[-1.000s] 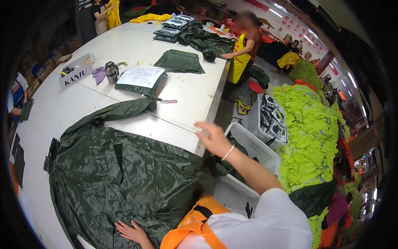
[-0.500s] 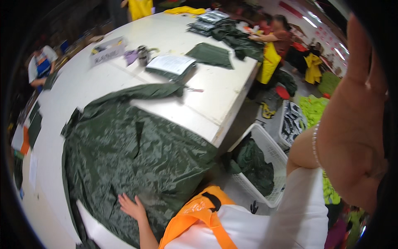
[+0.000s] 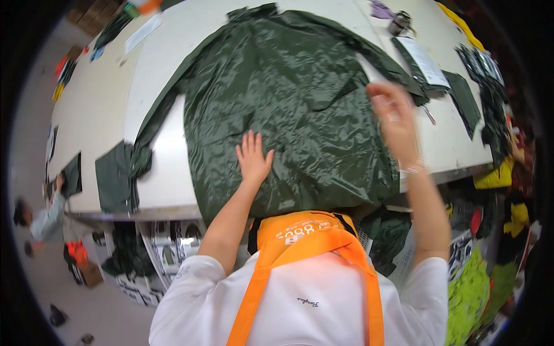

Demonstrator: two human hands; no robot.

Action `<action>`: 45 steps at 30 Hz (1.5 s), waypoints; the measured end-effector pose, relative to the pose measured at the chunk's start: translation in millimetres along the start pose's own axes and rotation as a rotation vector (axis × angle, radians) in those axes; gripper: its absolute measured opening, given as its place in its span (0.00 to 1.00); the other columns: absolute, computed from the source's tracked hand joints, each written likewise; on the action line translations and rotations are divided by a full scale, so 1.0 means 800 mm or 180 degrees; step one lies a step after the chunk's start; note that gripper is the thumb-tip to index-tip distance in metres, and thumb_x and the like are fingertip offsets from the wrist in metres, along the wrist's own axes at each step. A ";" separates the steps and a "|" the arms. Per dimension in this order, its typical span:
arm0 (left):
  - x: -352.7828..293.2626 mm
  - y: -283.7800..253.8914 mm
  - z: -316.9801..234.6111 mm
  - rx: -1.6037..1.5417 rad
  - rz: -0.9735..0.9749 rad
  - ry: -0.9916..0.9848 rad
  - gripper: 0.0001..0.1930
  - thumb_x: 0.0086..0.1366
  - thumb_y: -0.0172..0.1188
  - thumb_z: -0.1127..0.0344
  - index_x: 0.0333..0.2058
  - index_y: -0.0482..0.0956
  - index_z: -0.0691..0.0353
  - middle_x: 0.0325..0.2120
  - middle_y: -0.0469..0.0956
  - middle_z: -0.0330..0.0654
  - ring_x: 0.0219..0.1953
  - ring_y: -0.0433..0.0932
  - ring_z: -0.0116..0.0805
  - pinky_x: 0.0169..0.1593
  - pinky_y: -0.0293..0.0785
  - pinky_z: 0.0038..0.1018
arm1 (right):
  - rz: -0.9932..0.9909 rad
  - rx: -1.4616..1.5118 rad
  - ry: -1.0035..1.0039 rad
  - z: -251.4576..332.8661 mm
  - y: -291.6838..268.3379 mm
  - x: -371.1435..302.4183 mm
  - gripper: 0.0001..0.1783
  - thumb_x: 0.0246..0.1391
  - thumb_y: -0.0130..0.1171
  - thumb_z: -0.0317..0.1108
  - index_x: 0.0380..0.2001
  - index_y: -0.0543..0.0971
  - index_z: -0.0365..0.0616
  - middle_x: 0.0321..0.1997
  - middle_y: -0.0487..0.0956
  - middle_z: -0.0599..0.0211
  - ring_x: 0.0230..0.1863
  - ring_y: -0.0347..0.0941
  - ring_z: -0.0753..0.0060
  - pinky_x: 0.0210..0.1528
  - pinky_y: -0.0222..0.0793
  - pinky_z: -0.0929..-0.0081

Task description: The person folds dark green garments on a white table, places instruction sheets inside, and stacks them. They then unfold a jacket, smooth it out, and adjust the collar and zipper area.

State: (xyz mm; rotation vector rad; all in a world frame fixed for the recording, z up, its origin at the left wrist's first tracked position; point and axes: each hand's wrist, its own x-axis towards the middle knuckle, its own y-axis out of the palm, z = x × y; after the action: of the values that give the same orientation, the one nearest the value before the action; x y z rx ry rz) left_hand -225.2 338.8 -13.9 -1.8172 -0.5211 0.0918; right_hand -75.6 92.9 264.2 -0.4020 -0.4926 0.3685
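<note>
A dark green, shiny rain jacket [image 3: 288,104] lies spread on the white table, its collar at the far side and its sleeves out to left and right. My left hand [image 3: 254,158] rests on the lower middle of the jacket with fingers spread. Over the jacket's right edge, near the right sleeve, is my right hand [image 3: 395,124]. Motion smears its fingers, which look partly bent, and I cannot make out anything in them. Beside the left sleeve's end lies a folded dark green piece [image 3: 114,179].
A packed green garment with a white sheet [image 3: 424,63], a metal flask [image 3: 400,23] and a green folded piece [image 3: 463,102] lie on the right of the table [image 3: 158,118]. White baskets [image 3: 404,254] stand below its near edge. Another person [image 3: 46,219] is at the far left.
My right hand, earlier raised close to the camera, has come down over the jacket's right side. My left hand stays flat on the jacket. The view has swung to face the table.
</note>
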 end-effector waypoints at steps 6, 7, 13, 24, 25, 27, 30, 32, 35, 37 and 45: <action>-0.013 -0.004 0.004 0.0167 0.0317 -0.0171 0.34 0.63 0.48 0.46 0.64 0.52 0.56 0.66 0.46 0.45 0.67 0.43 0.46 0.65 0.37 0.49 | 0.1004 -0.0736 0.0306 -0.184 0.270 -0.106 0.15 0.48 0.61 0.32 0.40 0.77 0.39 0.38 0.77 0.58 0.37 0.75 0.60 0.41 0.71 0.71; -0.014 -0.010 0.002 0.0226 0.0321 -0.0186 0.34 0.63 0.49 0.46 0.63 0.53 0.56 0.66 0.46 0.45 0.67 0.44 0.46 0.65 0.38 0.49 | 0.0915 -0.0853 0.0241 -0.188 0.281 -0.112 0.14 0.48 0.60 0.31 0.40 0.76 0.39 0.37 0.76 0.58 0.36 0.75 0.58 0.40 0.70 0.69; 0.011 -0.030 -0.013 -0.0447 0.0240 -0.0672 0.25 0.57 0.57 0.51 0.50 0.69 0.60 0.58 0.60 0.48 0.61 0.56 0.47 0.61 0.51 0.45 | 0.0873 -0.0561 0.0934 -0.185 0.282 -0.092 0.10 0.49 0.57 0.30 0.36 0.77 0.40 0.35 0.76 0.56 0.36 0.74 0.52 0.41 0.70 0.62; 0.122 -0.007 -0.034 -0.1459 0.2254 -0.1735 0.20 0.63 0.49 0.60 0.17 0.77 0.68 0.15 0.78 0.42 0.18 0.76 0.32 0.25 0.73 0.28 | 0.0781 -0.0615 0.1156 -0.202 0.300 -0.083 0.06 0.46 0.60 0.28 0.29 0.81 0.39 0.34 0.79 0.56 0.35 0.75 0.51 0.40 0.71 0.62; 0.120 -0.009 -0.032 -0.1951 0.2284 -0.1737 0.18 0.63 0.49 0.61 0.20 0.75 0.66 0.16 0.78 0.42 0.17 0.75 0.32 0.24 0.72 0.27 | 0.0762 -0.0676 0.1214 -0.204 0.302 -0.083 0.07 0.45 0.61 0.28 0.30 0.81 0.40 0.32 0.79 0.56 0.33 0.76 0.54 0.38 0.72 0.64; 0.111 -0.009 -0.021 -0.2836 0.2324 -0.1744 0.15 0.64 0.47 0.61 0.24 0.72 0.64 0.17 0.77 0.42 0.16 0.74 0.32 0.21 0.69 0.25 | 0.0737 -0.0356 0.1418 -0.207 0.302 -0.082 0.10 0.43 0.62 0.29 0.32 0.81 0.38 0.30 0.80 0.55 0.31 0.78 0.62 0.36 0.72 0.71; 0.102 0.007 -0.009 -0.3737 0.2300 -0.1772 0.13 0.65 0.43 0.60 0.27 0.67 0.62 0.19 0.76 0.44 0.16 0.74 0.33 0.19 0.68 0.25 | 0.0819 0.0339 0.1787 -0.202 0.294 -0.077 0.13 0.43 0.64 0.30 0.32 0.81 0.34 0.28 0.81 0.55 0.29 0.78 0.68 0.34 0.72 0.76; 0.100 0.003 -0.013 -0.3948 0.2142 -0.1839 0.13 0.66 0.41 0.59 0.28 0.65 0.61 0.18 0.75 0.46 0.16 0.74 0.35 0.18 0.68 0.26 | 0.0922 0.0537 0.1908 -0.193 0.288 -0.072 0.14 0.43 0.64 0.30 0.33 0.80 0.31 0.27 0.81 0.55 0.28 0.78 0.69 0.33 0.71 0.76; 0.099 0.009 -0.016 -0.4033 0.1879 -0.1936 0.12 0.65 0.37 0.60 0.30 0.64 0.62 0.17 0.75 0.48 0.15 0.74 0.37 0.18 0.68 0.26 | 0.1075 0.0197 0.1795 -0.191 0.288 -0.069 0.14 0.43 0.64 0.31 0.32 0.80 0.31 0.26 0.80 0.55 0.28 0.78 0.69 0.33 0.72 0.76; 0.100 0.007 -0.020 -0.4049 0.1914 -0.1804 0.12 0.64 0.37 0.60 0.30 0.64 0.62 0.17 0.74 0.48 0.14 0.74 0.37 0.17 0.67 0.26 | 0.1124 -0.0185 0.1674 -0.194 0.294 -0.067 0.13 0.43 0.63 0.30 0.32 0.80 0.32 0.25 0.80 0.56 0.28 0.78 0.68 0.33 0.72 0.75; 0.085 0.023 -0.025 -0.2207 0.0663 -0.0814 0.15 0.65 0.47 0.56 0.35 0.68 0.65 0.19 0.76 0.48 0.18 0.76 0.42 0.22 0.69 0.34 | 0.0849 -0.0466 0.1102 -0.207 0.304 -0.084 0.12 0.46 0.61 0.35 0.33 0.75 0.40 0.32 0.75 0.56 0.35 0.73 0.52 0.38 0.69 0.61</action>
State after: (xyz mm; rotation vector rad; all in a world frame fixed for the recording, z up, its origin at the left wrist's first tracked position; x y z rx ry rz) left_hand -151.8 343.8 -11.1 -2.5575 -0.5841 0.3207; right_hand -103.2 226.1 -4.7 -0.6630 -0.1264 0.5103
